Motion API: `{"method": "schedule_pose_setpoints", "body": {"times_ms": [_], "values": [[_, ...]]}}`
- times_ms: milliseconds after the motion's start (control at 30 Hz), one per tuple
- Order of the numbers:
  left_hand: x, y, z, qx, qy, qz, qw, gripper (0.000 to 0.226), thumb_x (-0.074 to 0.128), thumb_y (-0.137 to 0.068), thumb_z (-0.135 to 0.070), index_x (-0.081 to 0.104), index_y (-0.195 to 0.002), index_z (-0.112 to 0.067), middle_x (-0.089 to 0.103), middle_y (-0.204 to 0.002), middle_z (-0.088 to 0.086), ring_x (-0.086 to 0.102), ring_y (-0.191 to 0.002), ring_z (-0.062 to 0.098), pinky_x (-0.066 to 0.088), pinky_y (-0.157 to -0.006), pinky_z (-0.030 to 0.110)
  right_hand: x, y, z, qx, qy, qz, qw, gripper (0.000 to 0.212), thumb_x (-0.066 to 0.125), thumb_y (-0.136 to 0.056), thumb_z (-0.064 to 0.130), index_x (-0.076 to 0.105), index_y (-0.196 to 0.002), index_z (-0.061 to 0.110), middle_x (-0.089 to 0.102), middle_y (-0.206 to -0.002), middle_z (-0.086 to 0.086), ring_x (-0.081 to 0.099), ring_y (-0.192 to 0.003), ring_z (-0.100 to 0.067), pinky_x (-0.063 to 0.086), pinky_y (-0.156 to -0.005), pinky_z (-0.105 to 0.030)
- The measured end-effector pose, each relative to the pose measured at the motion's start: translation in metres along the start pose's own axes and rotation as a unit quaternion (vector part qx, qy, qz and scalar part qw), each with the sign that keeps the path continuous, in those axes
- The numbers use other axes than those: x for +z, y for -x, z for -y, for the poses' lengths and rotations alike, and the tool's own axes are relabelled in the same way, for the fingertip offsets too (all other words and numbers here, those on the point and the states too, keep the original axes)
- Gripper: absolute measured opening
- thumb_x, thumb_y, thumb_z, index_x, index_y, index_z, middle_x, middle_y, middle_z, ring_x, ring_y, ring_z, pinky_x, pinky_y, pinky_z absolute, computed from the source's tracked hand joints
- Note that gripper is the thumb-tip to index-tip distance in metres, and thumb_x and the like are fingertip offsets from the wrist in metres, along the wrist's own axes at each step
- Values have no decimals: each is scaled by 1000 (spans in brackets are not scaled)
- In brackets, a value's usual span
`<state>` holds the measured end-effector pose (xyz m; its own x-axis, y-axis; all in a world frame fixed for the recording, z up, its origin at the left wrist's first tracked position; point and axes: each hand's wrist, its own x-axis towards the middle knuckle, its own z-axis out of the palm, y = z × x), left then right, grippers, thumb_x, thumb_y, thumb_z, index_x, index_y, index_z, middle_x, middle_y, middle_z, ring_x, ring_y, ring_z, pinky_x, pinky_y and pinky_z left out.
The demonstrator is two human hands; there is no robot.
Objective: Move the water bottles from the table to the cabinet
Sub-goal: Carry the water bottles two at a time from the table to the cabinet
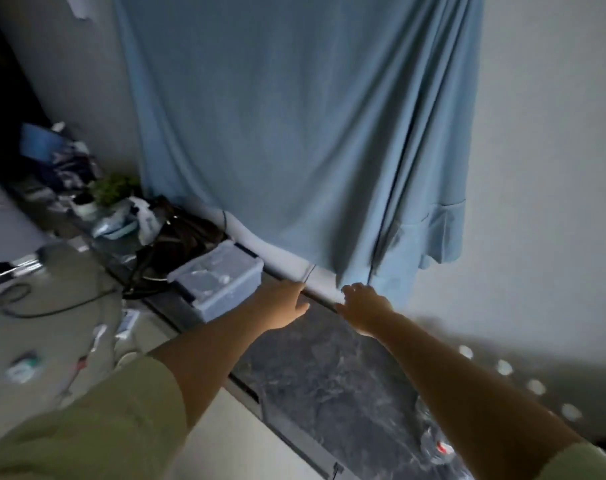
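Here, both hands, left [287, 306] and right [362, 308], are held open and empty at the curtain [294, 133]; blurred water bottles [436, 441] are seen well behind them.

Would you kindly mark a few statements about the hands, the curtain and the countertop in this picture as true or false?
1. Both hands reach toward the bottom of the blue curtain. True.
2. The left hand grips a water bottle. False: it holds nothing, fingers extended.
3. A clear plastic lidded box sits left of the left hand. True.
4. The right hand rests flat on the floor. False: it is over the dark marbled countertop, near the curtain's hem.
5. The person wears red sleeves. False: the sleeves are pale green.
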<state>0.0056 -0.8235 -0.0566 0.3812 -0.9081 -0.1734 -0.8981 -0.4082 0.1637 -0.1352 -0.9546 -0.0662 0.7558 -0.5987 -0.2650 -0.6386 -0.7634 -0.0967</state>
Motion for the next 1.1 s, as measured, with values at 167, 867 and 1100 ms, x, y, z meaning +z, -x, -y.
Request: {"method": "schedule_pose_setpoints", "body": {"times_ms": [167, 867, 1100], "values": [[2, 84, 79, -117, -31, -4, 993, 48, 40, -99, -47, 45, -131, -11, 58, -121, 14, 57, -110, 34, 48, -86, 43, 13, 4, 106, -115, 3, -5, 993, 51, 37, -100, 41, 37, -145, 17, 40, -148, -11, 39, -136, -31, 37, -107, -43], [64, 630, 272, -507, -5, -49, 861, 52, 35, -99, -48, 35, -142, -18, 47, -137, 9, 45, -126, 27, 34, -103, 38, 157, 260, 583, -486, 109, 26, 867, 45, 40, -99, 45, 45, -132, 15, 49, -134, -8, 45, -127, -26, 38, -102, -41], [74, 773, 286, -611, 57, -87, 785, 49, 37, -99, -48, 39, -137, -18, 50, -136, 8, 49, -124, 28, 39, -102, 41, 178, 357, 709, -596, 159, 30, 786, 50, 36, -101, 46, 43, -138, 13, 49, -136, -11, 46, -128, -28, 39, -101, -43]]}}
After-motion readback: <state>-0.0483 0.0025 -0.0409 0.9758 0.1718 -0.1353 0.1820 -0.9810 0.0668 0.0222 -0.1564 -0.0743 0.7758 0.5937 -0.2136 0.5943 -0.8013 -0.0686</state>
